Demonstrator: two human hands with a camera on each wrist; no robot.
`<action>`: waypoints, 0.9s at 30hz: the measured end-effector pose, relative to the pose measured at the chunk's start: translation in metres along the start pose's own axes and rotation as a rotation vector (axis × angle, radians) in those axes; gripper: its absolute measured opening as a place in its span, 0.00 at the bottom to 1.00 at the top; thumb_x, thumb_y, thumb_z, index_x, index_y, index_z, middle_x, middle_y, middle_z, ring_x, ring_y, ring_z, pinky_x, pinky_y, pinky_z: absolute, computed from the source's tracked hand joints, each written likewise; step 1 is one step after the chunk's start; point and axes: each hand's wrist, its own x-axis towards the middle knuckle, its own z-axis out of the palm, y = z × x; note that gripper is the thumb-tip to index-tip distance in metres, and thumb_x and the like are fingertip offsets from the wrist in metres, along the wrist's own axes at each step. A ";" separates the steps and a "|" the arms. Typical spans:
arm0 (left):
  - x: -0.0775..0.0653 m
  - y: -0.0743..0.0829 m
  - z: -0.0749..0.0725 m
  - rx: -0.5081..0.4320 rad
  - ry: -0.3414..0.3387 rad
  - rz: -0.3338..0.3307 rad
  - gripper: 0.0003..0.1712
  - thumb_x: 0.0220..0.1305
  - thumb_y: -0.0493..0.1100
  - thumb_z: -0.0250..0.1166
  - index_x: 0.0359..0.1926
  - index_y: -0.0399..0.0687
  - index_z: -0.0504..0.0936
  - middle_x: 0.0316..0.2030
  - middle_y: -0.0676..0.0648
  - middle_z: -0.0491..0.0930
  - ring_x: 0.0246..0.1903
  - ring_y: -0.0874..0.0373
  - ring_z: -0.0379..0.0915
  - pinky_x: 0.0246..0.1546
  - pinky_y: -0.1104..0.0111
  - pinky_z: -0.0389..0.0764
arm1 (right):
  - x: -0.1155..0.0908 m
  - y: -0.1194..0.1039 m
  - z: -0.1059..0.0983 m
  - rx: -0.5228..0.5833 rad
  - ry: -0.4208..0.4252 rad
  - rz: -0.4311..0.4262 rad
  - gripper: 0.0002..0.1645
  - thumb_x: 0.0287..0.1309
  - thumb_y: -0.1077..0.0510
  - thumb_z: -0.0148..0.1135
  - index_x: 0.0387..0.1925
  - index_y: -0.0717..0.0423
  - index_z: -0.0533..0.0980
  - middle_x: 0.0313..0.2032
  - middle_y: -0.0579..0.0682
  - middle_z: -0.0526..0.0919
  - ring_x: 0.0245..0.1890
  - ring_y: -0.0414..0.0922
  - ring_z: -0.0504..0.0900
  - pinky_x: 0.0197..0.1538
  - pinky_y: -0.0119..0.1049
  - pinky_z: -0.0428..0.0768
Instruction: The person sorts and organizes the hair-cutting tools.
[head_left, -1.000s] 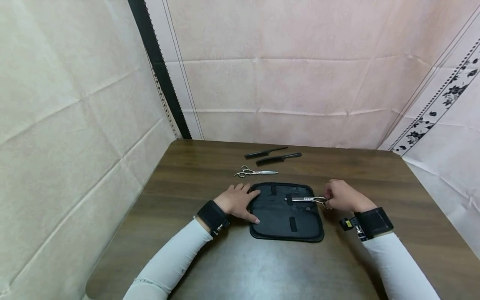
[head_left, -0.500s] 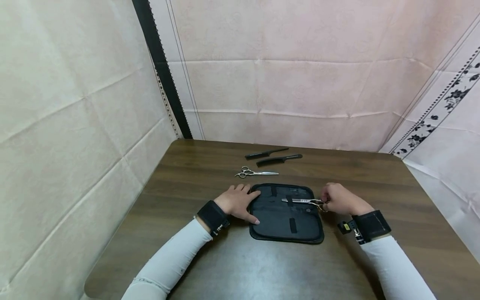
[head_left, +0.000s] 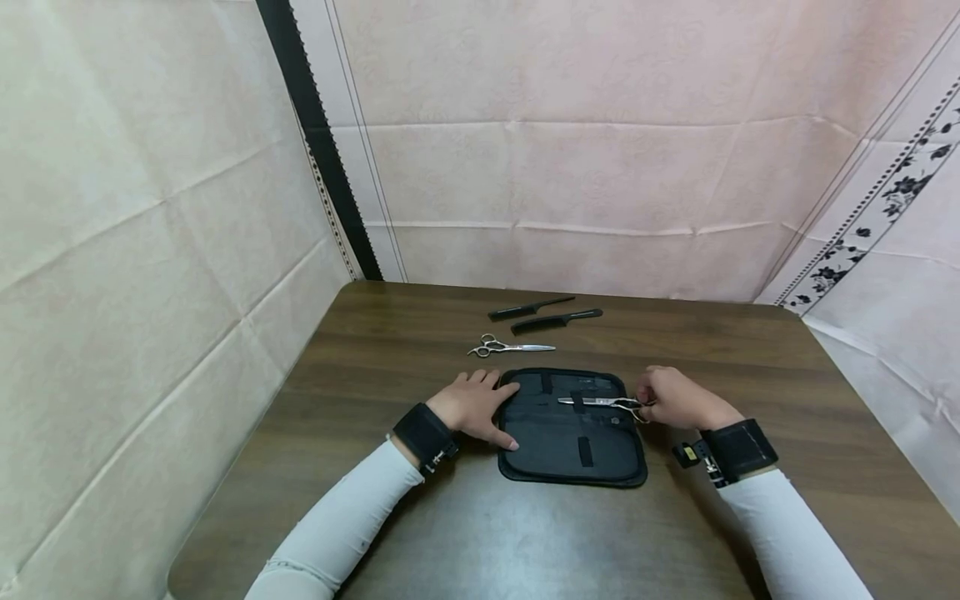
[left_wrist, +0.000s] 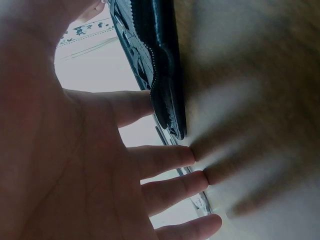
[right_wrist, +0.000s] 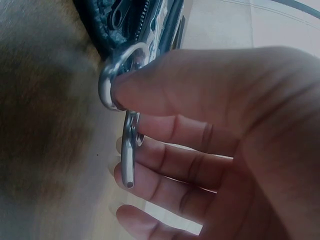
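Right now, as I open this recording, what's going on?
A person's right hand grips silver scissors by the handles, the blades extending over an open black case. The left hand touches the case's left edge. Beyond the case, a second pair of scissors and two black combs lie on the table.

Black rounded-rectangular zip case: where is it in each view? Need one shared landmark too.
Head: black rounded-rectangular zip case is below and right of picture centre, between left hand and right hand.
Left wrist: case runs down from the top edge, about mid-width, seen nearly edge-on.
Right wrist: case is at the top, left of centre, cut off.
Shared landmark: brown wood-grain table.
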 end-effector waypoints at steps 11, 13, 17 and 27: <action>0.000 0.000 0.002 0.019 0.007 0.008 0.61 0.56 0.81 0.64 0.83 0.62 0.55 0.81 0.40 0.54 0.78 0.42 0.53 0.76 0.43 0.59 | 0.000 -0.005 0.001 0.006 -0.009 0.006 0.03 0.58 0.66 0.69 0.31 0.59 0.82 0.34 0.51 0.77 0.32 0.42 0.72 0.34 0.33 0.72; 0.000 0.000 0.002 0.016 0.007 0.006 0.61 0.56 0.81 0.64 0.82 0.62 0.55 0.81 0.40 0.54 0.78 0.42 0.53 0.76 0.43 0.59 | 0.000 -0.005 0.001 0.008 -0.001 0.003 0.04 0.58 0.66 0.69 0.30 0.57 0.82 0.34 0.50 0.77 0.32 0.42 0.72 0.34 0.33 0.72; 0.000 0.000 0.002 0.009 0.005 -0.002 0.61 0.56 0.81 0.64 0.82 0.62 0.55 0.81 0.40 0.54 0.78 0.42 0.53 0.76 0.43 0.59 | 0.002 -0.005 0.002 0.024 0.011 -0.010 0.06 0.59 0.68 0.69 0.29 0.56 0.83 0.33 0.49 0.77 0.31 0.41 0.72 0.32 0.32 0.72; 0.000 0.002 0.001 0.009 -0.002 -0.001 0.61 0.57 0.80 0.64 0.83 0.61 0.55 0.81 0.39 0.53 0.78 0.41 0.52 0.76 0.43 0.58 | 0.003 -0.006 0.005 0.026 0.021 -0.012 0.05 0.60 0.67 0.70 0.30 0.55 0.84 0.33 0.48 0.78 0.31 0.40 0.73 0.32 0.32 0.74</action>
